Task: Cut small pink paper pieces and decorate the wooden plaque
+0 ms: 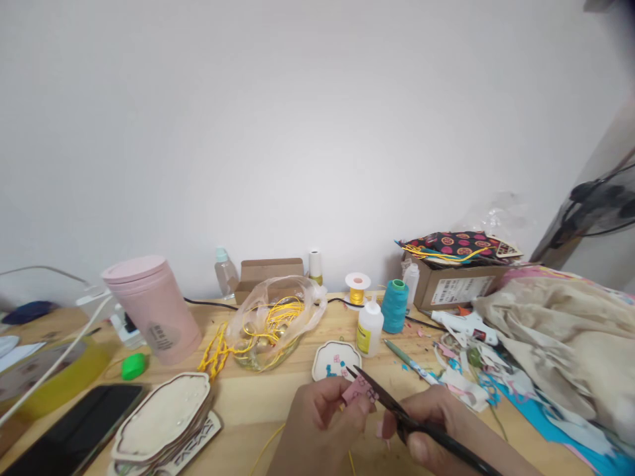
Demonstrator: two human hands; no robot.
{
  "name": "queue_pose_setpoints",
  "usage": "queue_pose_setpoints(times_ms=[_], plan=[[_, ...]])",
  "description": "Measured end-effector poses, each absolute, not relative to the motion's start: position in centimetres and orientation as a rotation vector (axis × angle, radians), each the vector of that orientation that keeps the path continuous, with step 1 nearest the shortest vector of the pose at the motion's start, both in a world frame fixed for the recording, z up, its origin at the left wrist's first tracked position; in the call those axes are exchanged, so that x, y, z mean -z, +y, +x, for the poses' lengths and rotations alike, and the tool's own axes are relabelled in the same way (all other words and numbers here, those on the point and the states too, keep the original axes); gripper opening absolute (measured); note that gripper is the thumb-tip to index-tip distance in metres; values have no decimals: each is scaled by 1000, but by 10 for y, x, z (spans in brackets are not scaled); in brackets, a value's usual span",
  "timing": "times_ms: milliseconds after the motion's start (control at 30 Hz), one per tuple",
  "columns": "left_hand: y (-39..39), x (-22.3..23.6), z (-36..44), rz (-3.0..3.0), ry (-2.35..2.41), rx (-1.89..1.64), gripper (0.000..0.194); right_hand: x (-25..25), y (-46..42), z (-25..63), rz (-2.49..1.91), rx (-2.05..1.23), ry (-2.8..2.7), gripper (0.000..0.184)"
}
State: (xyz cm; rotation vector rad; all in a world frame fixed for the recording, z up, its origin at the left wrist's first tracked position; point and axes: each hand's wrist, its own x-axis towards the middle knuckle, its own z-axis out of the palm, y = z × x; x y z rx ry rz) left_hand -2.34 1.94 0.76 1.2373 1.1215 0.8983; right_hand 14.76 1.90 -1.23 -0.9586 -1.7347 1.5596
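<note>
Pinched in my left hand (pixel 330 420) is a small piece of pink patterned fabric (pixel 358 390); I cannot make out its exact material. My right hand (pixel 441 420) grips black scissors (pixel 397 413), their blades apart around the edge of the pink piece. Just beyond the blades lies a scallop-edged pale wooden plaque (pixel 322 357) with tiny blue and pink bits on it. A white glue bottle (pixel 370 330) with a yellow label stands behind the scissors. Another small pink scrap (pixel 381 430) shows below the blades, between my hands.
A pink tumbler (pixel 159 311), a phone (pixel 84 430) and stacked wooden plaques (pixel 163 413) occupy the left. Behind are a plastic bag of yellow cord (pixel 278 324) and a blue thread spool (pixel 395 307). Fabric scraps (pixel 466 380), a glue gun (pixel 461 325) and a cardboard box (pixel 454 284) sit right.
</note>
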Motion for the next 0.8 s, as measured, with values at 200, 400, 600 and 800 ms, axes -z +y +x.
queue_pose_setpoints(times_ms=[200, 400, 600, 800], plan=[[20, -10, -24, 1251, 1031, -895, 31, 4, 22, 152, -1001, -1553, -1833, 58], [20, -8, -27, 1293, 1021, -853, 28, 2, 19, 155, -1028, -1542, -1848, 60], [23, -6, -31, 1320, 988, -816, 22, 3, 20, 157, -1036, -1566, -1882, 61], [25, -3, -32, 1318, 979, -791, 26, 5, 20, 159, -1022, -1557, -1887, 58]])
